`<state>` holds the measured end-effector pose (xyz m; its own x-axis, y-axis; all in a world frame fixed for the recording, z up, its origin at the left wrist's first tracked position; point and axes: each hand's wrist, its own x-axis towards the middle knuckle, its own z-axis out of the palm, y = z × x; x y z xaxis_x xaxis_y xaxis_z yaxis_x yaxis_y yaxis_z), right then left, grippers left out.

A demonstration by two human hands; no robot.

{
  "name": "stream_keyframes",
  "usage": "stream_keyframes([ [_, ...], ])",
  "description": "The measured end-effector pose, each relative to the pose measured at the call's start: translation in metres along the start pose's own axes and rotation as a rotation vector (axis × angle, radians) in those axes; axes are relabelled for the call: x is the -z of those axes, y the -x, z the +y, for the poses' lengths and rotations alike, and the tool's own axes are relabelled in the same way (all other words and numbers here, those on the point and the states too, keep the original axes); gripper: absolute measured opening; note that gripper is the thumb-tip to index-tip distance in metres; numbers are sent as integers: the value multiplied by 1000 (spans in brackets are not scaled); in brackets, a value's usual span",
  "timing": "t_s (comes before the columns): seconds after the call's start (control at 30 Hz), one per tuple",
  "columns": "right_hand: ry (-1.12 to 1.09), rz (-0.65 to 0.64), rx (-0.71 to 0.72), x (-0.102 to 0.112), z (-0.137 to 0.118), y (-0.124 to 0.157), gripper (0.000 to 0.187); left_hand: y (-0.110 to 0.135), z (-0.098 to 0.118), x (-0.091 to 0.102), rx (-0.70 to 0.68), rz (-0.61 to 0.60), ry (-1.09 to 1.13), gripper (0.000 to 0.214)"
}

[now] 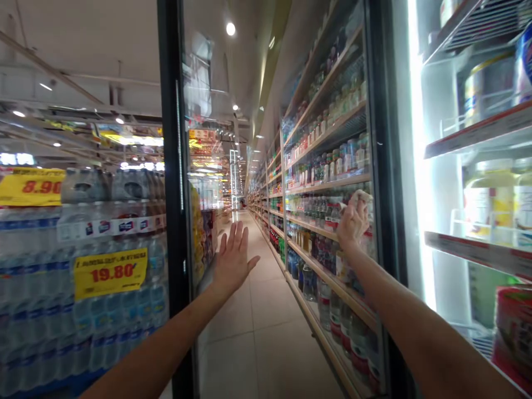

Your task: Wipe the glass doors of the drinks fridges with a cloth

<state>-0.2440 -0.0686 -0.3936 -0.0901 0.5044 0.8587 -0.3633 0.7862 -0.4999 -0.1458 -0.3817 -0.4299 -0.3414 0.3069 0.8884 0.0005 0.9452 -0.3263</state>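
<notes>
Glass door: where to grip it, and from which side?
Probably the black left upright, from its left side: long and narrow, its edge can likely be wrapped. The pane is flat, with little to grip. Use the left hand, open nearby; the right hand holds a white cloth.

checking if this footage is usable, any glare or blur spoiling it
Head view: light strip at right glares white; head view: small print on the 19.80 sign smears, large numerals readable; head view: whitish cloth in the right hand looks slightly soft.
</notes>
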Motion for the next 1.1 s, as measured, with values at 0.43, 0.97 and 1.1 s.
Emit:
stream_keyframes([
  [0.43, -54, 13, 90, 5, 16, -26, 60, 0, 2, 0, 8, 9, -15, 72],
  [0.97, 27, -152, 266, 10, 16, 10, 53, 1, 1, -3, -7, 33, 3, 72],
  [1.1, -50, -440, 758, 11, -7, 50, 46, 2, 0, -3, -6, 36, 3, 72],
])
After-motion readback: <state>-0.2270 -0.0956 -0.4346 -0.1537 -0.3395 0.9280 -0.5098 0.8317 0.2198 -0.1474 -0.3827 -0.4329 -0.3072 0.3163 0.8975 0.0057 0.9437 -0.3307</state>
